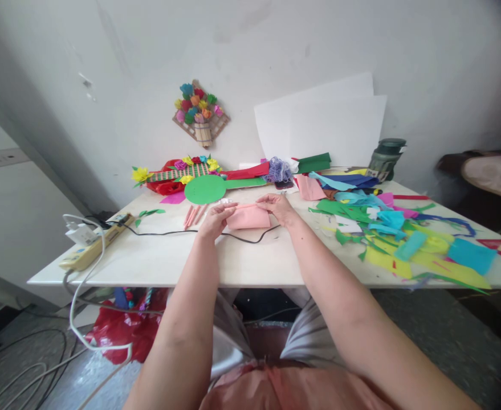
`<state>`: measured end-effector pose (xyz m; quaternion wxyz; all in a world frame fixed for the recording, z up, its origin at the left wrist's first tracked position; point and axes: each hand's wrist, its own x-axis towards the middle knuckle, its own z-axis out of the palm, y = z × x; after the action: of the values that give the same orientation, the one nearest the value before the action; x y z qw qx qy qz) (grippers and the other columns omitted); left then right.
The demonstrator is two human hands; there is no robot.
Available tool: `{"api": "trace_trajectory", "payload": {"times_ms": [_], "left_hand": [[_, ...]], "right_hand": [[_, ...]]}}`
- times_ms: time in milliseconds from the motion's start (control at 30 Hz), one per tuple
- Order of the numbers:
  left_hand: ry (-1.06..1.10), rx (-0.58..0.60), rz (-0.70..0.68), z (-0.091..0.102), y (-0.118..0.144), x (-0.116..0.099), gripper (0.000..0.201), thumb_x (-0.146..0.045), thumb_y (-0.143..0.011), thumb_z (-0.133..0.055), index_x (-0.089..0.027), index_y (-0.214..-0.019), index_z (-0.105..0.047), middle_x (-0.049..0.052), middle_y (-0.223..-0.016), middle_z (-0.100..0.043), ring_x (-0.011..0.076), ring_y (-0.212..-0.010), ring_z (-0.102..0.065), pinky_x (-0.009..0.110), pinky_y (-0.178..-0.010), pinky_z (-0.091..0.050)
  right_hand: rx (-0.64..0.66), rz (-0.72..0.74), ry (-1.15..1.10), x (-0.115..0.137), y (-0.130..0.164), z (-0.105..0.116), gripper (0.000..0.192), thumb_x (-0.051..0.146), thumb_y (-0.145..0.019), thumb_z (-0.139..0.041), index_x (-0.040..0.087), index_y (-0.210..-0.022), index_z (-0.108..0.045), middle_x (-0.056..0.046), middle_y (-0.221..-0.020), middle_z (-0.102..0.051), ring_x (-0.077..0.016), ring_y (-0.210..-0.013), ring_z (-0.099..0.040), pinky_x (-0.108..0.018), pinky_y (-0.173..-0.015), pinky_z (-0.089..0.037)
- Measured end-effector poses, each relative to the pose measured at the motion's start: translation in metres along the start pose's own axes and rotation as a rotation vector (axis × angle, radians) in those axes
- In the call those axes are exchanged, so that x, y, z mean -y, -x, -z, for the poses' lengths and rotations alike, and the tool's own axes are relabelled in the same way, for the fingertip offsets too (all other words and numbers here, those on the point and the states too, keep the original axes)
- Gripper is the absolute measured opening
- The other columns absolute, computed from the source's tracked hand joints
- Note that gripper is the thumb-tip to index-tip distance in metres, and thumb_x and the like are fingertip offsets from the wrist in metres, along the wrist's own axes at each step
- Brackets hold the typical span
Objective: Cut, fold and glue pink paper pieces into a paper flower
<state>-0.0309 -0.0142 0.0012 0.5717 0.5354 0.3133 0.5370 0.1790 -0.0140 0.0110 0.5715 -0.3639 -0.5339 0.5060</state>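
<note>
pink paper (247,217) lies flat on the white table (168,262), right between the two hands. it looks very light, thin and soft, so it probably bends and creases with a small push and could tear if pulled hard. the best places to take hold seem to be its two short ends, where the fingers already are. the left hand (214,220) pinches the left end, with the fingers curled close together on the edge. the right hand (281,207) does the same at the right end, fingers nearly closed on the paper and pressing it down a little. a black wire (168,232) runs across the table just under the hands, on the near side. some thin pink rolled sticks (194,216) lie just left of the left hand. a green paper circle (204,189) sits a bit past the hands, near the wall. a big pile of paper scraps (404,239) in many colours is spread out to the right of the right hand.
</note>
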Motion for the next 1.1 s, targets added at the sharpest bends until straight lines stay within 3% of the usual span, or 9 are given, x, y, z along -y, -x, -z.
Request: {"api": "trace_trajectory", "payload": {"times_ms": [500, 733, 933, 1100], "left_hand": [[0.018, -0.006, -0.032, -0.0017, 0.001, -0.0015, 0.038, -0.027, -0.051, -0.082, -0.014, -0.085, -0.074, 0.006, -0.074, -0.069, 0.0173, -0.071, -0.064, 0.025, -0.061, -0.046], [0.074, -0.026, -0.009, -0.0016, 0.0011, -0.0013, 0.038, -0.026, -0.051, -0.082, -0.013, -0.086, -0.073, 0.006, -0.071, -0.069, 0.0192, -0.073, -0.065, 0.027, -0.063, -0.047], [0.125, -0.048, 0.013, -0.001, 0.0018, -0.0023, 0.035, -0.021, -0.049, -0.082, -0.014, -0.083, -0.074, 0.005, -0.071, -0.07, 0.0144, -0.064, -0.063, 0.024, -0.06, -0.047], [0.137, -0.05, 0.018, -0.0004, 0.0022, -0.0021, 0.033, -0.019, -0.049, -0.082, -0.014, -0.081, -0.074, 0.005, -0.071, -0.07, 0.0124, -0.062, -0.061, 0.023, -0.059, -0.046]], "right_hand": [[0.027, 0.032, 0.018, -0.0006, 0.0005, -0.0005, 0.02, 0.025, -0.052, -0.072, 0.017, -0.072, -0.072, 0.001, -0.066, -0.066, -0.0103, -0.06, -0.051, -0.025, -0.061, -0.04], [0.046, -0.007, -0.114, -0.0004, 0.0002, -0.0027, 0.019, 0.022, -0.048, -0.075, 0.02, -0.067, -0.072, 0.002, -0.066, -0.067, -0.0099, -0.06, -0.052, -0.025, -0.062, -0.04], [0.071, -0.023, -0.134, 0.0032, 0.0035, -0.0022, 0.019, 0.023, -0.048, -0.076, 0.02, -0.066, -0.072, 0.002, -0.062, -0.065, -0.009, -0.056, -0.051, -0.023, -0.057, -0.039], [0.051, 0.009, -0.127, 0.0032, 0.0039, -0.0037, 0.024, 0.035, -0.052, -0.077, 0.018, -0.067, -0.073, -0.001, -0.063, -0.067, -0.0111, -0.058, -0.053, -0.024, -0.056, -0.04]]}}
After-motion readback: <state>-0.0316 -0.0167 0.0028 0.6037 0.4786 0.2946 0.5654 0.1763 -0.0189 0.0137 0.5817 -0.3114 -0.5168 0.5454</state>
